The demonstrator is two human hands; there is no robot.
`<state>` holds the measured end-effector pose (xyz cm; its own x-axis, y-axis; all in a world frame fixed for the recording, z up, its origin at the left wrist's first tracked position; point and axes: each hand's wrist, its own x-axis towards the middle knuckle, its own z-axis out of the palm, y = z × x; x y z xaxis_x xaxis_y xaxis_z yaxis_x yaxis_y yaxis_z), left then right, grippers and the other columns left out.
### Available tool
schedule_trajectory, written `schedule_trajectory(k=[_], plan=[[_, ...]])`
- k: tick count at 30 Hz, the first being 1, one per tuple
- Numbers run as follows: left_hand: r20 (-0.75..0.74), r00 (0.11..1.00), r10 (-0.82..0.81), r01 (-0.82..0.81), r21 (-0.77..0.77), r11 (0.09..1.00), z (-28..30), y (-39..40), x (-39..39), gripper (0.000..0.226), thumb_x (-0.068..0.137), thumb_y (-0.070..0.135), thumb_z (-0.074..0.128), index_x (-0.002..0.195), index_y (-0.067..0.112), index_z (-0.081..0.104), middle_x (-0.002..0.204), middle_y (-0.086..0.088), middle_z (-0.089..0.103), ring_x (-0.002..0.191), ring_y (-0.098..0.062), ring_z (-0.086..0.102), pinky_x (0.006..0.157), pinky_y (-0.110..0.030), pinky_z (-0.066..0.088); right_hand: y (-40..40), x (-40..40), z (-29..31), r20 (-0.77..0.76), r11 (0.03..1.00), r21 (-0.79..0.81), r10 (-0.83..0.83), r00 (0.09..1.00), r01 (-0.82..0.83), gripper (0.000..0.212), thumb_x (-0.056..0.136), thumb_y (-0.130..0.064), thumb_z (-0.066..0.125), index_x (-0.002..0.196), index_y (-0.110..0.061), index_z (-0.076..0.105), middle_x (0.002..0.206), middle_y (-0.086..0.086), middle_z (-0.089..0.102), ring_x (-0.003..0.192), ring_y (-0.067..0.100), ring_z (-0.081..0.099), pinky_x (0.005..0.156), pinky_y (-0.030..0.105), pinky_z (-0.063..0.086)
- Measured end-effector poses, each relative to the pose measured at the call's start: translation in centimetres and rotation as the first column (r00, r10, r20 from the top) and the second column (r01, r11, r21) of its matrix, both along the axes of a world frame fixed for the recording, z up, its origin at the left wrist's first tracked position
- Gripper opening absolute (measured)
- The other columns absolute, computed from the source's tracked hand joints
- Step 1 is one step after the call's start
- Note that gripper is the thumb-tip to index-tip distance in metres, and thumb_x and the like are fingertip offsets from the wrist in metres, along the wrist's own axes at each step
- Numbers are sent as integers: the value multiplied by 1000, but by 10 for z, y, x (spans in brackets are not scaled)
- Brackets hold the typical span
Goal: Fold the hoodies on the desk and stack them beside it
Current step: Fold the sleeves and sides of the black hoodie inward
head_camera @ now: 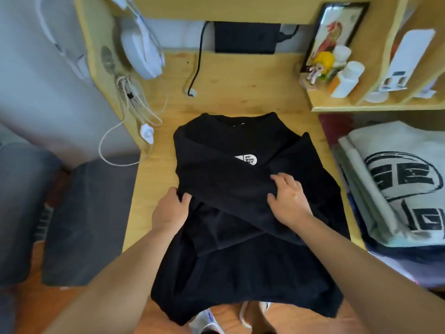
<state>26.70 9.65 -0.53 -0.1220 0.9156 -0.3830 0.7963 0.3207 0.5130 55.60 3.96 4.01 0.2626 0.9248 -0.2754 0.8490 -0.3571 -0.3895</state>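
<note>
Black hoodie (240, 201) lies on the desk (228, 75), hem overhanging. A sleeve, crossed over the chest, is pinched by the left hand (172, 209) and pressed by the flat, relaxed right hand (287, 197). It should be smoothed before the hem is folded up.

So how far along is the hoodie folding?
Partway. Folded pale garments already lie stacked to the right of the desk. In hand: the black hoodie, sleeves crossed over its front, left hand pinching its edge, right hand pressing a sleeve. Left: folding the body and stacking it.
</note>
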Motion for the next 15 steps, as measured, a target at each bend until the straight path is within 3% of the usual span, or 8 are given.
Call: schedule_trajectory(k=[3,6,9,11,13,15], plan=[[31,994,106,-106,18,994,-7,0,5,21,105,33,43,104,16,55,84,-2,62,74,-23,60,62,-38,46,66,-28,-2,14,982,30,186,982,-187,58,100,-30,55,153,-16,38,157,4,35,140,30,32,117,40,32],[140,965,221,-221,-11,975,-17,6,5,11,100,31,54,102,20,53,86,2,65,79,-22,64,64,-37,49,142,-77,-2,0,950,43,309,951,-309,62,103,-40,48,157,-15,30,156,7,39,141,32,33,115,44,34],[197,935,294,-286,-68,956,-24,14,6,18,97,36,57,97,19,50,86,-1,65,76,-22,63,61,-36,47,197,-121,-12,-114,931,-95,343,933,-354,71,104,-47,45,160,-11,20,152,13,46,141,37,38,113,47,38],[171,933,316,-302,-106,948,-25,13,2,23,96,36,56,89,14,53,82,-2,64,71,-23,61,57,-33,42,220,-137,-19,-191,916,-161,336,922,-368,57,106,-41,44,152,-7,38,148,14,50,136,36,46,109,42,42],[104,938,332,-327,-58,943,-23,9,-3,24,97,30,53,83,11,56,76,-2,64,70,-26,61,56,-32,41,234,-141,-22,-182,952,30,306,934,-306,35,107,-32,44,130,-13,62,127,12,64,119,34,58,91,39,47],[-72,944,323,-316,92,944,-18,6,-10,20,100,30,51,89,14,56,78,-2,66,74,-30,63,58,-33,41,237,-139,-23,-194,954,248,219,956,-168,29,107,-30,44,118,-17,67,111,9,69,104,31,62,78,36,46]])
